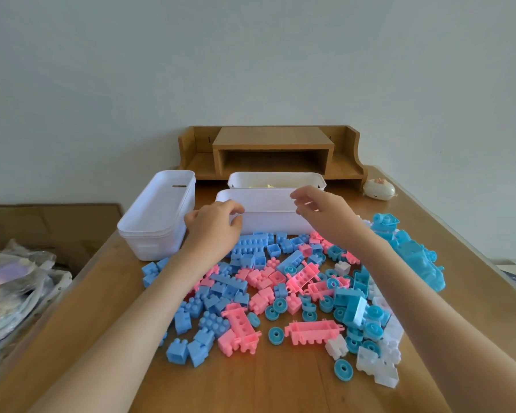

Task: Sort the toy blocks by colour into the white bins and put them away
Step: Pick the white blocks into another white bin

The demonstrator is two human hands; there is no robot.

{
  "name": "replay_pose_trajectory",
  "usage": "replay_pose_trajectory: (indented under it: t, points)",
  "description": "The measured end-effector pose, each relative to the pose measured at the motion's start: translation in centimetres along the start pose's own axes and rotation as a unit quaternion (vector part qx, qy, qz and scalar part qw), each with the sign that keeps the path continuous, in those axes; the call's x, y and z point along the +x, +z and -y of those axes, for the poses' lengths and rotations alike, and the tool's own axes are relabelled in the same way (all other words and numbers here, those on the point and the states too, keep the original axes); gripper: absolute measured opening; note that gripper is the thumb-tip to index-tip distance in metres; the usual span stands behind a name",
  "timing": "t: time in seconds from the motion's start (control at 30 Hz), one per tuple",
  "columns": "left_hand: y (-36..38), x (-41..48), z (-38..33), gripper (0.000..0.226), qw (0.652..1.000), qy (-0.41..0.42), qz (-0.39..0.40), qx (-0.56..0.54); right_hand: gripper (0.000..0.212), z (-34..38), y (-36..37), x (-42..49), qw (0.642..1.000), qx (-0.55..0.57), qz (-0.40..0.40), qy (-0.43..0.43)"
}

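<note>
Toy blocks (313, 330), pink, blue, white, lie unsorted mid-frame; only the far bin (239, 182) holds yellow ones. Left hand (212, 225) curls at the near bin (268, 219), grip unclear; right hand (325, 213) hovers, fingers loosely apart.

A wooden tabletop (280, 389) fills the lower middle of the view. At its 12 o'clock edge, against the pale wall (251, 55), stands a wooden desk shelf (273, 141) with an open cubby in the middle and lower ledges either side. At 1 o'clock lies a small white oval case (379, 189) with a pink ornament on top. Past the 9 o'clock edge lies flat brown cardboard (51, 222); at 8 o'clock, a blurred heap of clear plastic bags (15, 281).
</note>
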State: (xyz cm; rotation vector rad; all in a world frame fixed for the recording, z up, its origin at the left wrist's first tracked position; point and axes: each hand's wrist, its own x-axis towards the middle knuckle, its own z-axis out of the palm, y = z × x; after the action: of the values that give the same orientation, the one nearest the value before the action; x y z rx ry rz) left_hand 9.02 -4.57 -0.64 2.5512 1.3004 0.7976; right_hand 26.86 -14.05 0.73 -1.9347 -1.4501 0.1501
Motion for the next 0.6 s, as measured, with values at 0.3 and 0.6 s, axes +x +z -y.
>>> replay_pose_trajectory:
  t: [0.3, 0.6]
  points:
    - [-4.5, -5.3, 5.1, 0.025, 0.996, -0.009, 0.081, -0.021, 0.025, 3.7, 0.5, -5.3, 0.980, -0.088, 0.159, -0.086]
    - [-4.9, -8.7, 7.7, 0.050, 0.971, 0.051, 0.235, 0.011, 0.034, 6.5, 4.6, -7.7, 0.942, -0.142, 0.281, -0.112]
